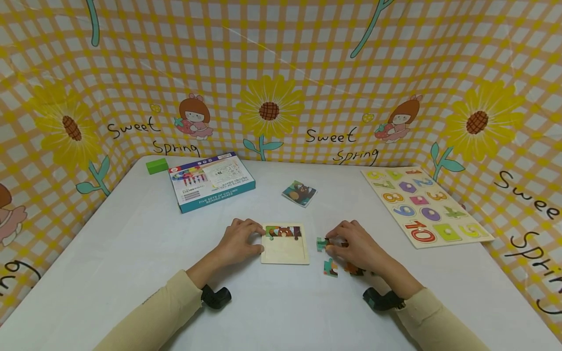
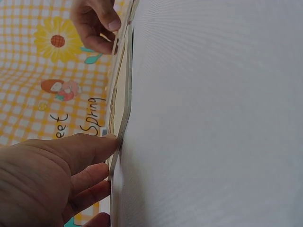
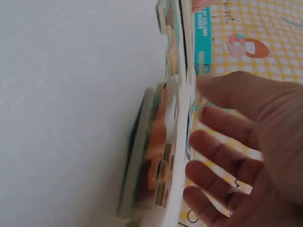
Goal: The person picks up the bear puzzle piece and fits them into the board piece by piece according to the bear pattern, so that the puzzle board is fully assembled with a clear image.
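From your head, the puzzle tray [image 1: 285, 248] lies flat on the table [image 1: 131, 243], with only its top row filled. Your left hand [image 1: 239, 241] rests relaxed against the tray's left edge. Your right hand [image 1: 353, 246] pinches a green piece [image 1: 322, 243] just beside the tray.

At your left wrist, straight fingers [image 2: 90, 149] touch the tray's thin edge [image 2: 120, 123].

At your right wrist, the loose pieces [image 3: 158, 156] look blurry, and the pinch is hard to see.

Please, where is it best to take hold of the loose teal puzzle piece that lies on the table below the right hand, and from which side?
Probably pinch the teal puzzle piece by its two opposite edges, coming from above. It lies flat on the table, so only the thin edges offer grip. The right hand is closest; the left hand rests at the puzzle tray.
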Demonstrator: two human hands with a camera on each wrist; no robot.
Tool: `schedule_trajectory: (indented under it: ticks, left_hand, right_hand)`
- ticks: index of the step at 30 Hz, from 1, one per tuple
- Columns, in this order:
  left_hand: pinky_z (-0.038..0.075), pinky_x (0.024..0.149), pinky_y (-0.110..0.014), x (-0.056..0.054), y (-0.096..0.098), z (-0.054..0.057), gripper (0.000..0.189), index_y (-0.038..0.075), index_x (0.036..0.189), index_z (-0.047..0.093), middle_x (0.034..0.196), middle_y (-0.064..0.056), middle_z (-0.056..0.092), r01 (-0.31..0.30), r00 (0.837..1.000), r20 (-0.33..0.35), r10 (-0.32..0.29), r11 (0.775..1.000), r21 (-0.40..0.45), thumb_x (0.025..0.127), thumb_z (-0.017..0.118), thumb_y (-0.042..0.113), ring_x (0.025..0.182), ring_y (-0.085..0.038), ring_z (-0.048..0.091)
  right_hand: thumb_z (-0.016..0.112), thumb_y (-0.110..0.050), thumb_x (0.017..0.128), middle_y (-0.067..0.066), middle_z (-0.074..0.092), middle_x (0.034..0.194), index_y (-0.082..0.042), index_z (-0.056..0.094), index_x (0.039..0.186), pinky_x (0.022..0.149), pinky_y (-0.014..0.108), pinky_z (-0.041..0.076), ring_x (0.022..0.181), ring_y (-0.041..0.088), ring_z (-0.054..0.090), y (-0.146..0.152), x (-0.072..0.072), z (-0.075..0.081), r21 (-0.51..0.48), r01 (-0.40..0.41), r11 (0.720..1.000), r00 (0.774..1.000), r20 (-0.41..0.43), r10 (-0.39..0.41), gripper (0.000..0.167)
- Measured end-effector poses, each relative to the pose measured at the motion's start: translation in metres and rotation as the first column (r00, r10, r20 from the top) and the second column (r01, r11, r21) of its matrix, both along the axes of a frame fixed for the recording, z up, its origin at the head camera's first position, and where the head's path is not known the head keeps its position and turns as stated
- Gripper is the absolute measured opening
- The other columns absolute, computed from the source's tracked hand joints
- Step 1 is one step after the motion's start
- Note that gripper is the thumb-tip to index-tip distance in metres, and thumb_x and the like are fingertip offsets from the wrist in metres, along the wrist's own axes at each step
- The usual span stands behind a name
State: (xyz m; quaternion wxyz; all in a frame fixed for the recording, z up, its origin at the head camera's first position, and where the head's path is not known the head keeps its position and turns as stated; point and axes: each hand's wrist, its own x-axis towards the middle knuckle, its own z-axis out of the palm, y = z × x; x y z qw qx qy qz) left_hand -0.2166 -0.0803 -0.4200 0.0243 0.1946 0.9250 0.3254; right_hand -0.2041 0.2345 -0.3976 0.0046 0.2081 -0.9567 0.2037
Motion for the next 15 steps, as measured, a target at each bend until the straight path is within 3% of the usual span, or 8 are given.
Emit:
schedule_trajectory:
  ticks: [15]
  left_hand:
    - [0.033, 0.095, -0.049, -0.001, -0.001, -0.002, 0.033, 0.013, 0.108, 0.068, 0.122, -0.003, 0.061, 0.003, 1.0, -0.017, -0.003, 1.0, 0.002, 0.077, 0.076, 0.021, 0.114, -0.027, 0.044]
  right_hand:
    - [0.071, -0.023, 0.083, 0.004, 0.063, 0.101, -0.011, 0.07, 0.104, 0.077, 0.033, 0.04, 0.093, 0.019, 0.047, -0.046, 0.002, 0.013, -0.018, -0.091, 0.996, 0.994, -0.065, 0.09, 0.024]
